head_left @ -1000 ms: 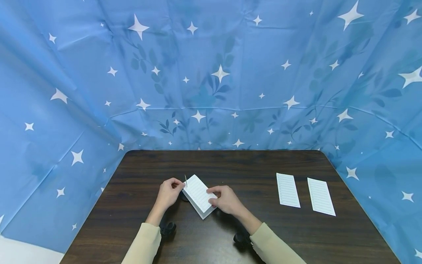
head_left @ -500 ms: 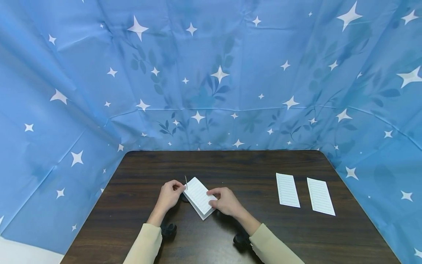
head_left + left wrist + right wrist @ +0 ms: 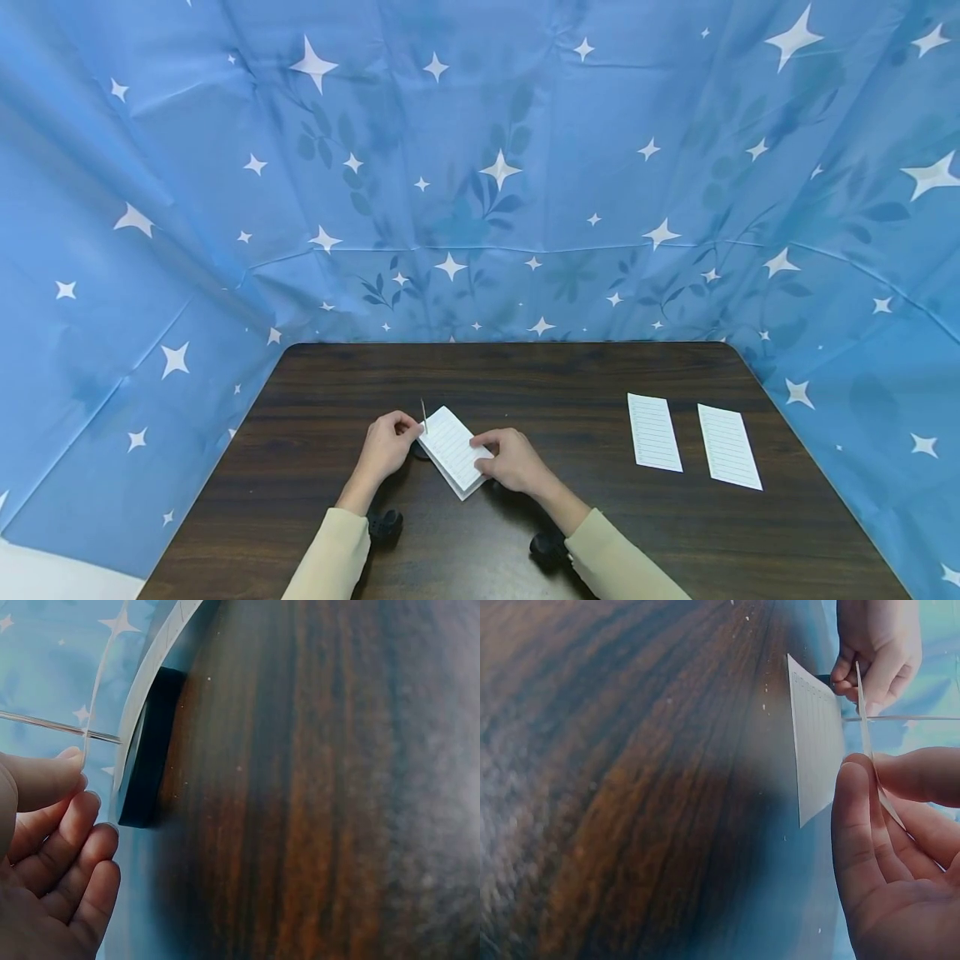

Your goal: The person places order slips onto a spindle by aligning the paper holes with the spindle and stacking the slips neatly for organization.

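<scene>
A thin metal spike (image 3: 45,722) rises from a black base (image 3: 150,754). My left hand (image 3: 386,448) pinches the near-spike corner of a white lined sheet (image 3: 452,446) between thumb and index finger. In the left wrist view the spike crosses through this sheet beside the thumb. Across the sheet, my right hand (image 3: 513,460) pinches its other end. Beneath it, apart from it, lies another lined sheet (image 3: 814,742) at the base, mostly covered in the head view. Whether more sheets lie under that one is hidden.
Two more lined sheets, one (image 3: 655,432) nearer and one (image 3: 731,447) farther right, lie flat on the dark wood table (image 3: 555,375). Behind the table hangs a blue curtain (image 3: 480,208) with white stars. Black wrist devices (image 3: 385,527) sit under both wrists.
Both hands have lowered slightly with the held sheet. The gap between it and the sheet below looks narrower. The sheets on the right have stayed put.
</scene>
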{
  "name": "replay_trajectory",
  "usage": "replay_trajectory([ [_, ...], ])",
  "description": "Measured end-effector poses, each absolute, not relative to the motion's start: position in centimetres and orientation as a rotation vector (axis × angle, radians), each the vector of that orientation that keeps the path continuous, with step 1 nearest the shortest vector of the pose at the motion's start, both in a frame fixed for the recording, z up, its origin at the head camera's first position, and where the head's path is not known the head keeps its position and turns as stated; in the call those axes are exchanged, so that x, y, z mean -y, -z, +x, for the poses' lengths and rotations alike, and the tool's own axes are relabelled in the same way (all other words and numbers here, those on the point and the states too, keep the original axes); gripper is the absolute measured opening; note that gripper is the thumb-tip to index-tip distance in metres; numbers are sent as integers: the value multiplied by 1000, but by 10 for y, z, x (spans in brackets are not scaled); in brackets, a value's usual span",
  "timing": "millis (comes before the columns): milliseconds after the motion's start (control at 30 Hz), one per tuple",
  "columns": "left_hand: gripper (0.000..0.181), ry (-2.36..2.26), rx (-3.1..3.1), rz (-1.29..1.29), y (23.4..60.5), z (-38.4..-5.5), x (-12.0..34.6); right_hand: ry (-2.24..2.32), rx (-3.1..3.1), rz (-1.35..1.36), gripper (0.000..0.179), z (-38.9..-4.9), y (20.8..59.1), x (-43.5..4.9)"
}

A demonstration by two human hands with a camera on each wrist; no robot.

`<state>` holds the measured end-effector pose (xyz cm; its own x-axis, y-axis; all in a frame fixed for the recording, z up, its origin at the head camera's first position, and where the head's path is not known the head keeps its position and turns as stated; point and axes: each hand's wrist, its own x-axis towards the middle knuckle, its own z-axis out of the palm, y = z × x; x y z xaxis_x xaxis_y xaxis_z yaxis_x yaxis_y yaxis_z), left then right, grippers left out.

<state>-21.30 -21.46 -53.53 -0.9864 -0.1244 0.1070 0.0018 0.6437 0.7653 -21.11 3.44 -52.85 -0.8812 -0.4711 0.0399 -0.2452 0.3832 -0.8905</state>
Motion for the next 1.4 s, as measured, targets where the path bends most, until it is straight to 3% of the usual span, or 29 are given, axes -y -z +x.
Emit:
replay_trajectory([
  [1400,10,1188,2762,81,541,-213,211,1318,-2583,-740,34,-209,536,-32],
])
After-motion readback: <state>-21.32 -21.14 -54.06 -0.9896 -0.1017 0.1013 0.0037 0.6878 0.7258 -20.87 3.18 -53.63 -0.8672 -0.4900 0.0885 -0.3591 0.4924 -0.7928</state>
